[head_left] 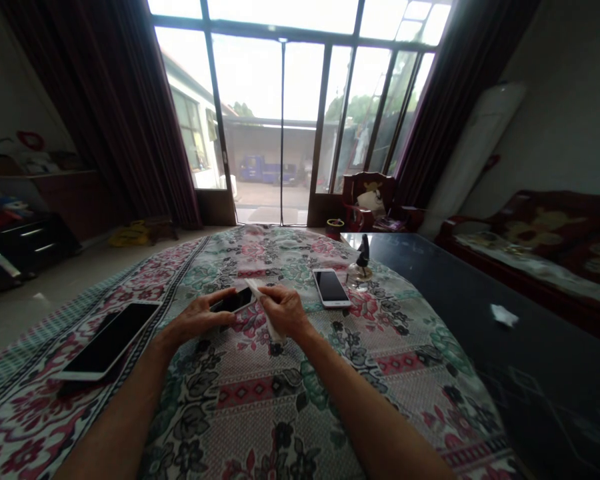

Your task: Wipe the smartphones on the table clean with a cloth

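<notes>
A dark-screened smartphone (236, 301) is gripped by my left hand (205, 317), thumb along the near edge and fingers along the far one. My right hand (286, 312) pinches a white tissue (274, 330), whose upper end touches the right end of the phone while the rest hangs below the fingers. Just right of that hand, a white smartphone (331, 289) with a black screen lies face up on the patterned tablecloth (245, 420). To the left of my left forearm rests a white tablet (111, 340), its screen dark.
Behind the white phone stands a small dark figurine (363, 253) on a pale round base. A dark glossy table (450, 293) adjoins on the right, bearing a white star-shaped item (505, 315). Beyond are a wooden chair (367, 193), a sofa (545, 233) and glass doors.
</notes>
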`<state>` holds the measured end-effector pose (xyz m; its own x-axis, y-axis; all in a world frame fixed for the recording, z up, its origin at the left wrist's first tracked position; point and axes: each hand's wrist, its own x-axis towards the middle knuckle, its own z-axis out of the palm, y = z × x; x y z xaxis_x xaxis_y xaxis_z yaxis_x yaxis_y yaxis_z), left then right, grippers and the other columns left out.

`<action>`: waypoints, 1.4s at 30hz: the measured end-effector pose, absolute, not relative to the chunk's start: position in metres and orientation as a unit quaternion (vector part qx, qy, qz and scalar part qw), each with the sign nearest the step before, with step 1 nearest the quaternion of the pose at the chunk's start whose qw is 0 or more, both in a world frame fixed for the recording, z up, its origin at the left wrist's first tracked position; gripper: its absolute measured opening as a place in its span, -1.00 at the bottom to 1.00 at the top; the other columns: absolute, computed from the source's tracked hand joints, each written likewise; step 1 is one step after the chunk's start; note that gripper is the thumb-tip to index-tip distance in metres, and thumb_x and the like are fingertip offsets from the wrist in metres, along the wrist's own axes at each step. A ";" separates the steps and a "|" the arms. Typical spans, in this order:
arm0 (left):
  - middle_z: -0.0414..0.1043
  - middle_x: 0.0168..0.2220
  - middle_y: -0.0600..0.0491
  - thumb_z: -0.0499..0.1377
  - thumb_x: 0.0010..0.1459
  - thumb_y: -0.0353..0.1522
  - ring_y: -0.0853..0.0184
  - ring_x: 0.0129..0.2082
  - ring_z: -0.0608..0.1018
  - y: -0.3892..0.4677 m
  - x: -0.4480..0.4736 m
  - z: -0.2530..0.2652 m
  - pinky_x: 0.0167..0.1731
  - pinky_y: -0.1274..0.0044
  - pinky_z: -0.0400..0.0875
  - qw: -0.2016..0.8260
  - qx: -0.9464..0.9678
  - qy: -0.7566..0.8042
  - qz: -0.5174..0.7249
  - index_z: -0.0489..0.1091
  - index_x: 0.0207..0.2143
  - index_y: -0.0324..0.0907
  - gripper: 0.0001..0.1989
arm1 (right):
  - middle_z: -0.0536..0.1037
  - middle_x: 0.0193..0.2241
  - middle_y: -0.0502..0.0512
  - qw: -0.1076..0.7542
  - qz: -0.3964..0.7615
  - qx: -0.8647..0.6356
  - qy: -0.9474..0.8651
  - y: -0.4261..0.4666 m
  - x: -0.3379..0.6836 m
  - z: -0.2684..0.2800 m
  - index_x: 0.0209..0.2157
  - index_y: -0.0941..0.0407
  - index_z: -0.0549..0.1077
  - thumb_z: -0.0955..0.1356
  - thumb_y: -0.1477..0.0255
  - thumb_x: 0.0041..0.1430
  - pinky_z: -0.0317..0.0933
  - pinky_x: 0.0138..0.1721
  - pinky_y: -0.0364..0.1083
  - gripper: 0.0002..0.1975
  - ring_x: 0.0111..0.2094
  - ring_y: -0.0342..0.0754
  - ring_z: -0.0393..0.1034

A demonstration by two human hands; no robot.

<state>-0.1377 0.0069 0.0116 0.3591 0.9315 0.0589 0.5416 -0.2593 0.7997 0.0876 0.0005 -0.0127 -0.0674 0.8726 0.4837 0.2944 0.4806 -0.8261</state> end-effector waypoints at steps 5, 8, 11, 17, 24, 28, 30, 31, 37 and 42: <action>0.45 0.11 0.04 0.30 -0.04 -0.10 0.06 0.14 0.45 0.007 -0.138 0.009 0.14 0.33 0.33 0.339 0.744 0.503 0.282 0.35 0.17 -0.04 -0.31 | 0.64 -0.32 0.03 0.533 0.294 -0.430 -0.667 0.000 0.086 -0.014 -0.23 0.03 0.63 0.33 0.46 0.06 0.35 -0.20 -0.09 -0.73 -0.27 -0.07 0.49; 0.44 0.12 0.04 0.31 -0.04 -0.13 0.10 0.13 0.46 0.003 -0.130 0.013 0.14 0.36 0.32 0.336 0.753 0.507 0.252 0.34 0.18 -0.05 -0.31 | 0.65 -0.30 0.04 0.540 0.320 -0.452 -0.634 0.006 0.094 -0.019 -0.23 0.05 0.63 0.33 0.43 0.06 0.36 -0.21 -0.10 -0.73 -0.25 -0.04 0.51; 0.42 0.15 0.05 0.30 -0.04 -0.17 0.11 0.15 0.43 -0.002 -0.122 0.018 0.15 0.37 0.29 0.341 0.774 0.482 0.228 0.34 0.18 -0.05 -0.32 | 0.65 -0.28 0.03 0.540 0.342 -0.475 -0.604 0.013 0.100 -0.023 -0.22 0.06 0.63 0.33 0.42 0.06 0.37 -0.21 -0.10 -0.73 -0.24 -0.03 0.52; 0.46 0.11 0.05 0.29 -0.07 -0.19 0.10 0.09 0.47 -0.003 -0.118 0.015 0.07 0.40 0.35 0.319 0.774 0.498 0.227 0.35 0.16 -0.05 -0.32 | 0.66 -0.30 0.03 0.507 0.319 -0.504 -0.622 0.010 0.097 -0.026 -0.26 0.06 0.64 0.32 0.47 0.02 0.36 -0.26 -0.13 -0.72 -0.26 -0.03 0.53; 0.46 0.10 -0.02 0.30 -0.12 -0.16 0.00 0.09 0.46 0.008 -0.119 -0.004 0.08 0.28 0.31 0.243 0.764 0.553 0.225 0.37 0.13 -0.08 -0.31 | 0.65 -0.43 0.04 0.439 0.396 -0.509 -0.626 0.000 0.094 -0.024 -0.31 0.12 0.65 0.30 0.50 -0.03 0.26 -0.48 -0.20 -0.70 -0.45 -0.10 0.48; 0.36 0.19 -0.08 0.29 -0.12 -0.23 -0.03 0.18 0.37 0.009 -0.117 -0.013 0.16 0.22 0.22 0.226 0.795 0.516 0.227 0.36 0.15 -0.10 -0.30 | 0.65 -0.35 0.02 0.462 0.339 -0.547 -0.609 0.007 0.099 -0.020 -0.29 0.09 0.64 0.31 0.50 0.01 0.32 -0.33 -0.17 -0.72 -0.35 -0.07 0.51; 0.30 0.23 -0.07 0.29 -0.14 -0.29 0.00 0.23 0.31 0.008 -0.116 -0.013 0.21 0.23 0.16 0.234 0.821 0.472 0.220 0.36 0.15 -0.08 -0.29 | 0.64 -0.26 0.03 0.477 0.269 -0.561 -0.620 0.011 0.102 -0.019 -0.25 0.07 0.62 0.30 0.51 0.06 0.33 -0.18 -0.14 -0.72 -0.22 -0.06 0.51; 0.28 0.24 -0.05 0.28 -0.15 -0.32 0.02 0.25 0.29 0.007 -0.116 -0.012 0.22 0.23 0.13 0.234 0.832 0.454 0.218 0.36 0.15 -0.06 -0.29 | 0.63 -0.21 0.04 0.476 0.236 -0.566 -0.630 0.012 0.104 -0.019 -0.23 0.06 0.62 0.29 0.52 0.08 0.31 -0.11 -0.12 -0.71 -0.18 -0.06 0.50; 0.37 0.17 -0.15 0.20 -0.14 -0.35 -0.01 0.18 0.37 0.006 -0.142 0.010 0.14 0.30 0.26 0.187 0.787 0.556 0.189 0.31 0.20 -0.20 -0.25 | 0.62 -0.16 0.08 0.402 0.168 -0.575 -0.692 0.010 0.103 -0.021 -0.19 0.06 0.60 0.31 0.57 0.11 0.25 0.02 -0.09 -0.71 -0.09 -0.02 0.48; 0.57 -0.43 -0.05 0.11 0.01 -0.24 0.07 -0.34 0.63 0.010 -0.168 0.010 -0.33 0.39 0.47 0.251 0.661 0.692 0.141 0.36 0.07 -0.29 -0.44 | 0.63 -0.21 0.13 0.338 0.124 -0.564 -0.743 0.006 0.095 -0.020 -0.21 0.07 0.60 0.29 0.60 0.14 0.23 -0.03 -0.09 -0.70 -0.13 0.02 0.48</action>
